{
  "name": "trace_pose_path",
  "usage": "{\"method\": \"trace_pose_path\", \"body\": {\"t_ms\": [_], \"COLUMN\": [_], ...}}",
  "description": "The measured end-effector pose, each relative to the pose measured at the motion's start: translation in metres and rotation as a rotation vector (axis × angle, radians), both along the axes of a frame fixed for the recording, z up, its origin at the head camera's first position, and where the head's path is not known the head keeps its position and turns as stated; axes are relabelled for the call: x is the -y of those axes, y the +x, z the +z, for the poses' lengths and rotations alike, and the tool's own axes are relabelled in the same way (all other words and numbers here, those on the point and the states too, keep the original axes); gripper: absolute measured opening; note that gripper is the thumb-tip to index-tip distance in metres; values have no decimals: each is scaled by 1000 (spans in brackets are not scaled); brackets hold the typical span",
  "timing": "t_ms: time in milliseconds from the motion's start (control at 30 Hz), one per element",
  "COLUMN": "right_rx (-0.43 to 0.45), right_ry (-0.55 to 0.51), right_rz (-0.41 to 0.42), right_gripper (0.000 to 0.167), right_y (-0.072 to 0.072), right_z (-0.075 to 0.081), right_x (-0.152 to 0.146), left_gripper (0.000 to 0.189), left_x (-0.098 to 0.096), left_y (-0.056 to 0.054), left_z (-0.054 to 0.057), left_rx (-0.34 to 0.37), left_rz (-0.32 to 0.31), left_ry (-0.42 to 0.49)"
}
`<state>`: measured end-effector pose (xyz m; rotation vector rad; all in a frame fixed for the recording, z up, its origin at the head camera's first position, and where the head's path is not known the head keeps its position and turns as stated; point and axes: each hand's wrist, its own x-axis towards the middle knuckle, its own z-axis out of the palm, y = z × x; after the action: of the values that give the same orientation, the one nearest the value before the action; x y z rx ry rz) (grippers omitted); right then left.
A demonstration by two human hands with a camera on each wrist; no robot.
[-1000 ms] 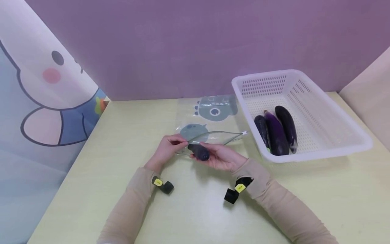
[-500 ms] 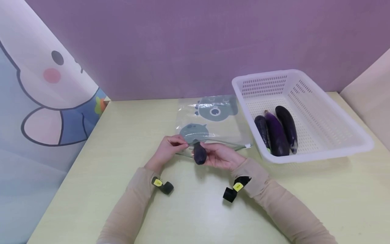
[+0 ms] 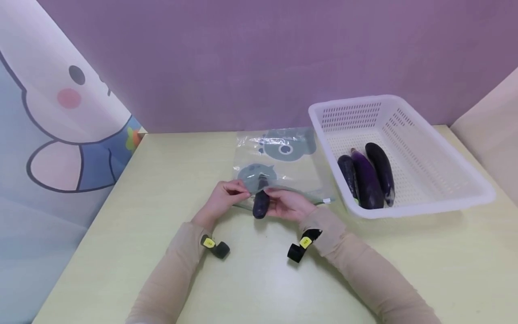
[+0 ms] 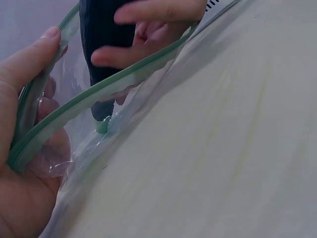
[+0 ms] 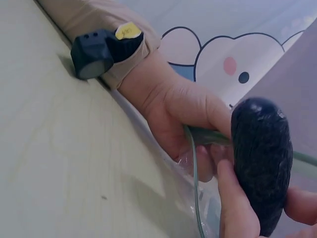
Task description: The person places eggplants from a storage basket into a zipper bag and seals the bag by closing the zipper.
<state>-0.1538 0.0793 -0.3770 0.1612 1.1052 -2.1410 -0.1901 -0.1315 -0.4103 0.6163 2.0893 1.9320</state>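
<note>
A small dark eggplant (image 3: 261, 205) stands at the mouth of a clear zip bag (image 3: 297, 175) with green edges and animal prints. Its stem end reaches inside the bag, seen through the plastic in the left wrist view; the blunt end sticks out toward me. My right hand (image 3: 290, 205) pinches the eggplant between thumb and fingers. At the left of the opening, my left hand (image 3: 223, 198) grips the green zip edge (image 4: 74, 105), holding the mouth apart. In the right wrist view the eggplant (image 5: 261, 158) hides part of the left hand.
To the right stands a white perforated basket (image 3: 425, 210), its left part holding 3 eggplants (image 3: 367, 184). The bag's white slider (image 3: 327, 200) lies close to the basket's front left corner. A purple wall (image 3: 243, 67) rises behind the table.
The eggplant has swung round, its blunt end now toward me, and its stem end has gone into the bag. My right hand moved slightly left. The bag's edge at the slider has dropped.
</note>
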Motion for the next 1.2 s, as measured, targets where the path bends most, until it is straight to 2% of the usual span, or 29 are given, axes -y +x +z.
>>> {"method": "trace_pose_path", "body": {"t_ms": [167,300,500,667,867,967,1067,1200], "right_rx": [32,-14,6,11,37,19,4,-58], "right_ry": [30,12,-46,-15,81,184,278,399], "right_rz": [-88,-126,-242,-333,-446,-485,-510,-512], "right_gripper": [46,51,53,48,42,39,36,38], "right_y": [-8,-16,-25,-31,-44,-51,-56,-62], "right_z": [-5,-3,5,6,-3,-7,-10,-12], "right_x": [8,11,16,25,38,44,49,53], "left_gripper": [29,35,43,43,42,45,47,48], "left_x": [0,-2,-2,-2,-2,-2,-2,-2], "left_y": [1,1,-1,0,3,4,5,5], "left_z": [-1,0,0,-1,2,3,3,4], "left_rx": [35,3,-30,-41,-50,-51,-56,-66], "left_rz": [1,-10,-6,-8,-5,-1,-6,-10], "left_ry": [-14,-10,-2,22,39,48,52,67]}}
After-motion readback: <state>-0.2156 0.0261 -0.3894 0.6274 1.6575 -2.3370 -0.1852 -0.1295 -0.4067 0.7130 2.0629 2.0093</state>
